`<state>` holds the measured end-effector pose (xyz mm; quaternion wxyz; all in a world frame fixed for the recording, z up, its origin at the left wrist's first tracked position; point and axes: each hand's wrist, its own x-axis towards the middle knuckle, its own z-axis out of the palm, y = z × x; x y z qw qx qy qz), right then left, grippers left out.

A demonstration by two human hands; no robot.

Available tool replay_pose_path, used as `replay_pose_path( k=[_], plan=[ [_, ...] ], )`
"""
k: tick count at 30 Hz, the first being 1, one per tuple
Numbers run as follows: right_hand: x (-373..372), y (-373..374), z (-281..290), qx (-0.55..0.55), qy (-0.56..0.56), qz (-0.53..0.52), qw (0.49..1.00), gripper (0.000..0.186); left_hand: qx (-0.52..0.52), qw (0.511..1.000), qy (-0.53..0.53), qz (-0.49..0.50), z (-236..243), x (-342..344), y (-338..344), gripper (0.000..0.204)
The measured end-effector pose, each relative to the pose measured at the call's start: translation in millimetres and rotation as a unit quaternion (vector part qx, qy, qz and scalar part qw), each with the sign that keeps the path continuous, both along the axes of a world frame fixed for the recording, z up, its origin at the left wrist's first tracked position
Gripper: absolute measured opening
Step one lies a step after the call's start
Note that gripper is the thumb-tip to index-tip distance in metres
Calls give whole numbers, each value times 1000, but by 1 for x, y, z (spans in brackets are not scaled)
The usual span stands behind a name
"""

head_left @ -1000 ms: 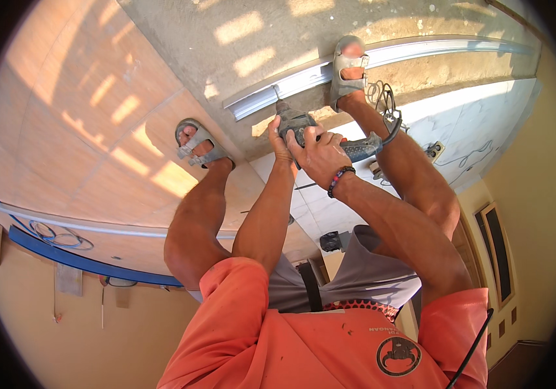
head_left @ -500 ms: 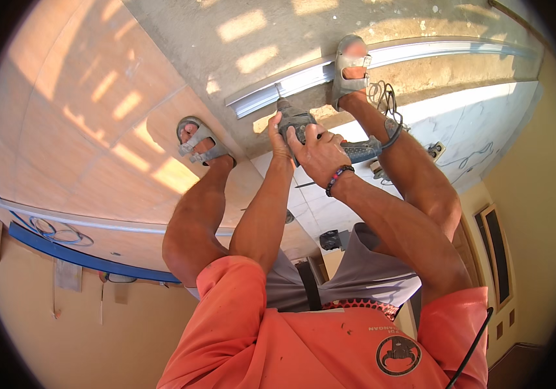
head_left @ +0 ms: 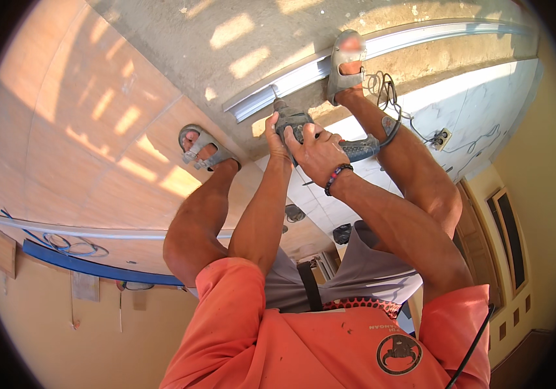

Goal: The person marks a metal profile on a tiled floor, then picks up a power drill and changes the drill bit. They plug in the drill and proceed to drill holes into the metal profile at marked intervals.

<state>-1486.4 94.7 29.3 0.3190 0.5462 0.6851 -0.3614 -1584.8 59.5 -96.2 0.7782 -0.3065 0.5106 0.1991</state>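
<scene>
With both hands I hold a dusty dark power drill (head_left: 293,120), its bit pointing at a long whitish metal channel (head_left: 313,70) on the concrete. The bit meets the channel near its left end; whether it has gone through the metal is too small to tell. My left hand (head_left: 277,139) grips the drill's body just behind the chuck. My right hand (head_left: 319,153), a beaded bracelet at its wrist, wraps over the rear of the drill beside the blue-grey handle (head_left: 358,150). My right sandalled foot (head_left: 347,68) stands on the channel.
The drill's cord (head_left: 392,97) loops beside my right leg toward a socket block (head_left: 442,139) on white marbled tiles. My left sandalled foot (head_left: 201,148) rests on peach tiles (head_left: 96,123). At the left lie a blue bar (head_left: 96,264) and a coiled blue cable (head_left: 64,243).
The view has tilted slightly, shifting the background. My hands stay on the drill, and its bit stays at the same end of the channel.
</scene>
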Motion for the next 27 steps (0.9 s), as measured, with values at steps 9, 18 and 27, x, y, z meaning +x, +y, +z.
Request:
replay_pose_path(
  k=[9, 18, 27],
  plan=[
    [-2, -8, -3, 37, -17, 21, 999, 52, -15, 1000, 6, 0, 7, 0, 3, 54],
    [0, -2, 0, 19, -8, 18, 1000, 53, -5, 999, 23, -21, 9, 2, 7, 55],
    [2, 11, 0, 47, -9, -24, 999, 54, -4, 999, 34, -17, 2, 4, 18, 46]
  ],
)
